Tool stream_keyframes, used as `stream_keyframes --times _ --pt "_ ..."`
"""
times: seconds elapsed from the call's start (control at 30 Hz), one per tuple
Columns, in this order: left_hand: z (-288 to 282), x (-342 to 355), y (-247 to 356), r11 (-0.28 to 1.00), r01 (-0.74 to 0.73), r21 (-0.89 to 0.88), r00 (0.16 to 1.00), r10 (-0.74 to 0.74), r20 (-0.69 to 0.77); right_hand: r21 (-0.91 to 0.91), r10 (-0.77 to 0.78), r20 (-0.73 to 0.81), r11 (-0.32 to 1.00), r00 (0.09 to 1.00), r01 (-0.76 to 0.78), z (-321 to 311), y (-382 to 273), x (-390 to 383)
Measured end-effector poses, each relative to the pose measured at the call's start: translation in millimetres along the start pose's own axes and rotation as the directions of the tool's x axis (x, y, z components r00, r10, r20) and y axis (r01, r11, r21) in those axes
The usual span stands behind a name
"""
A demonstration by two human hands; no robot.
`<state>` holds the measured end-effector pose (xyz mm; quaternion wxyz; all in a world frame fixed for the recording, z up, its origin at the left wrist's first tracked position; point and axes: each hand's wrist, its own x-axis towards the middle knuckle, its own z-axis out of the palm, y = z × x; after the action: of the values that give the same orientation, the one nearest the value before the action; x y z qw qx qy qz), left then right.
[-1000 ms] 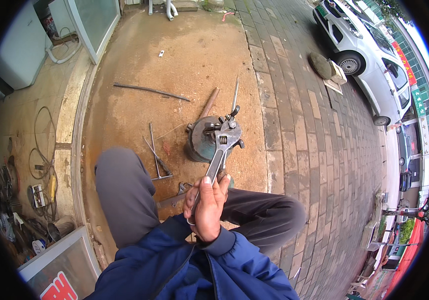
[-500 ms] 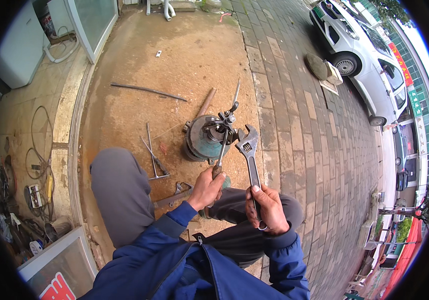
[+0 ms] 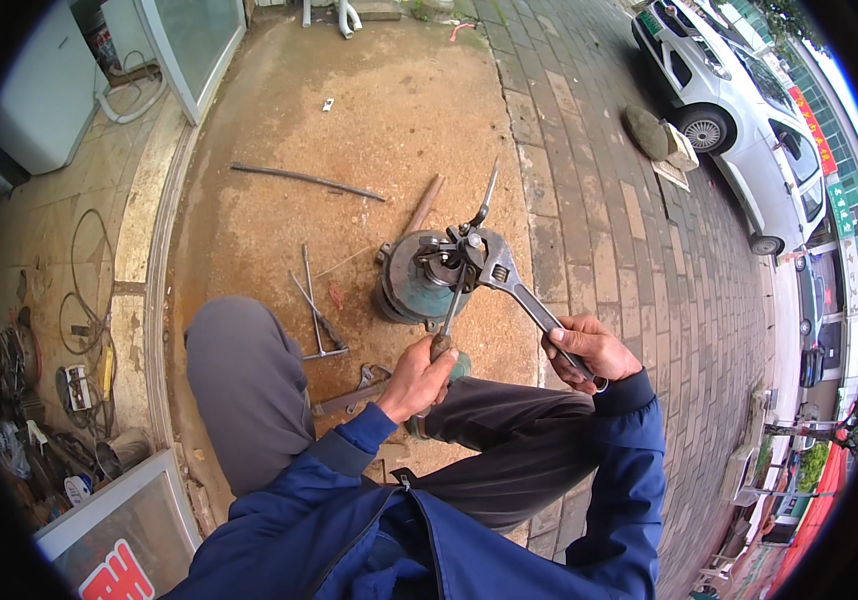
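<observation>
A round green metal motor part lies on the ground in front of my knees, with a puller-like fitting on top. My right hand grips the handle end of a large adjustable wrench, whose jaw sits on the fitting. My left hand holds the handle of a thin screwdriver-like tool that reaches up to the same fitting. I crouch in grey trousers and a blue jacket.
Loose metal tools and a spanner lie on the ground at my left knee. A long rod lies farther out. Brick paving runs on the right, with a white car parked beyond. Cables and clutter sit at left.
One second ago both hands held the wrench together. My right hand then took the wrench aside and has now swung its jaw back onto the fitting, while my left hand holds the thin tool.
</observation>
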<state>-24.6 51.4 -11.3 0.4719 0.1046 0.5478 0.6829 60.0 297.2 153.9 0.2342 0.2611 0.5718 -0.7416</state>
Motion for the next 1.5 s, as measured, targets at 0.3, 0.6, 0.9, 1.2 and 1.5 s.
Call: stream_keyframes --times 0.3,0.6,0.9,1.2,1.5 --pt "8.4 -2.0 4.3 1.0 -0.017 0.02 0.999 0.018 -0.035 0.128 0.001 -0.109 0.992 0.994 0.013 37.3 13.2 -7.2" --pt "9.6 5.4 -20.0 0.88 -0.235 0.413 0.931 0.326 -0.165 0.474 -0.151 -0.313 0.831 0.938 0.292 156.5 71.1 23.4" --pt "3.3 4.4 -46.5 0.246 -0.092 0.965 0.747 0.658 -0.096 0.367 -0.305 -0.666 0.661 0.681 0.655 269.0 70.0 109.0" --pt "10.8 -0.7 -1.4 0.977 -0.176 0.116 0.981 0.184 -0.063 0.361 -0.259 -0.405 0.835 0.877 0.414 175.0 86.6 5.1" --pt "2.7 2.1 -1.0 0.999 -0.014 0.035 1.0 0.014 -0.018 0.15 -0.045 -0.132 0.987 0.99 0.065 45.6 33.7 -10.3"
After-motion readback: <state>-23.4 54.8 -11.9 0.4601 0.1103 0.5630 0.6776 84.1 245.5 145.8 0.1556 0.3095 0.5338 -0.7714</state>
